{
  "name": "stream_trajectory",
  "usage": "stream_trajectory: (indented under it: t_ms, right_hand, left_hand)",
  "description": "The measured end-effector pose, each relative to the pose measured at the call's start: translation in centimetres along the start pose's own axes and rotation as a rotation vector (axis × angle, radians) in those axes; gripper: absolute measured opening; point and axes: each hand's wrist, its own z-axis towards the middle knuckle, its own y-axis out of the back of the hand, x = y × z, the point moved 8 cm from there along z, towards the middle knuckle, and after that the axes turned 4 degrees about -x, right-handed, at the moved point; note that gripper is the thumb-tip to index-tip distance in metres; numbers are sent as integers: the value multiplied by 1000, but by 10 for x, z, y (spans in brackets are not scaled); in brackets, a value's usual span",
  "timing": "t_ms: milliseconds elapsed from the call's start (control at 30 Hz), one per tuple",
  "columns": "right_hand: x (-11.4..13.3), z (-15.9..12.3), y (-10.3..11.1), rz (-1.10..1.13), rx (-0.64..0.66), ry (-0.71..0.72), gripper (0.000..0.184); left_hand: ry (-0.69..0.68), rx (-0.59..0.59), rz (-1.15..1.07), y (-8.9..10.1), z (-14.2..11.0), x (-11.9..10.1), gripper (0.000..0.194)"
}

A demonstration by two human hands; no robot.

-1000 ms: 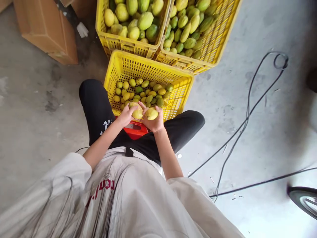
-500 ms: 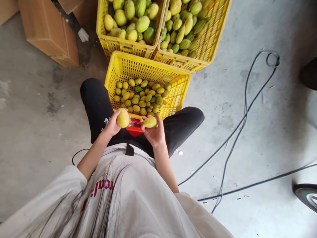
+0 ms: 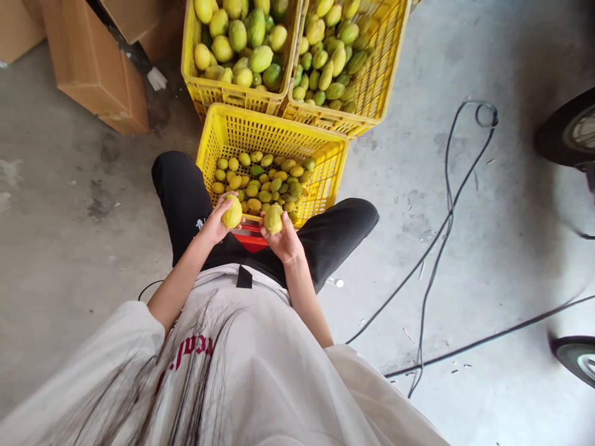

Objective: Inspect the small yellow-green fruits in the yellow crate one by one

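Observation:
My left hand point(image 3: 212, 227) holds a yellow-green mango point(image 3: 231, 212) above my lap. Beside it, my right hand point(image 3: 284, 241) grips a second yellow mango point(image 3: 273, 218). Both fruits hover over the near rim of a yellow plastic crate point(image 3: 242, 131) that stands between my knees and is partly filled with small yellow and green mangoes point(image 3: 264, 179). A red stool point(image 3: 251, 236) shows under me, between my black trouser legs.
Two more yellow crates point(image 3: 218, 93) point(image 3: 367, 93) full of larger green mangoes stand behind the near one. Cardboard boxes point(image 3: 97, 68) sit at the upper left. Black cables point(image 3: 441, 229) trail across the concrete floor on the right, and wheels point(image 3: 569, 133) show at the right edge.
Both hands lifted a mango each out of the crate and drew them back over my lap. The right hand turned its mango more upright. The view shifted slightly.

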Motion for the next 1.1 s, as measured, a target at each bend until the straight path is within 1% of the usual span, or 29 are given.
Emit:
stream_trajectory:
  t_ms: [33, 67, 133, 233, 300, 400, 500, 567, 633, 700, 767, 867, 933, 1033, 1100]
  right_hand:
    - [1, -2, -3, -16, 35, 12, 6]
    - [1, -3, -7, -32, 76, 15, 8]
    - [0, -5, -13, -57, 156, -5, 16]
    - [1, -5, -18, -79, 225, -30, 26]
    - [5, -5, -20, -100, 240, 13, 30]
    - [9, -5, -22, -144, 222, 106, 38]
    - [8, -2, -17, -197, 139, 153, 40]
    - [7, 2, -9, -209, 58, 148, 37]
    - [7, 5, -2, -182, -15, 137, 34]
    - [10, 7, 2, -119, -45, 140, 31]
    - [11, 7, 1, -32, -17, 135, 28]
    - [11, 7, -7, 56, 76, 112, 29]
    - [12, 5, -10, 71, 115, 117, 31]
    - [13, 3, -10, 90, 117, 114, 29]
    - [12, 3, -8, 112, 102, 85, 28]
  left_hand:
    - [-8, -11, -22, 1, 1, -2, 34]
    - [-4, -12, -43, 2, 2, -3, 32]
    - [32, 6, -77, 2, 5, -1, 30]
    - [74, 70, -101, 0, 8, 4, 39]
    - [59, 121, -95, -1, 9, 6, 45]
    - [34, 176, -61, -2, 9, 9, 49]
    - [-2, 182, -35, -1, 10, 9, 48]
    - [-13, 160, -28, 0, 12, 8, 45]
    - [-2, 106, -36, 4, 13, 6, 41]
    - [21, 42, -67, 8, 14, 5, 37]
    - [56, 20, -114, 9, 14, 5, 38]
    - [90, 54, -156, 4, 11, 6, 45]
    - [75, 83, -138, 0, 9, 5, 46]
    - [35, 134, -74, -4, 8, 4, 44]
    - [12, 145, -50, -4, 9, 4, 46]
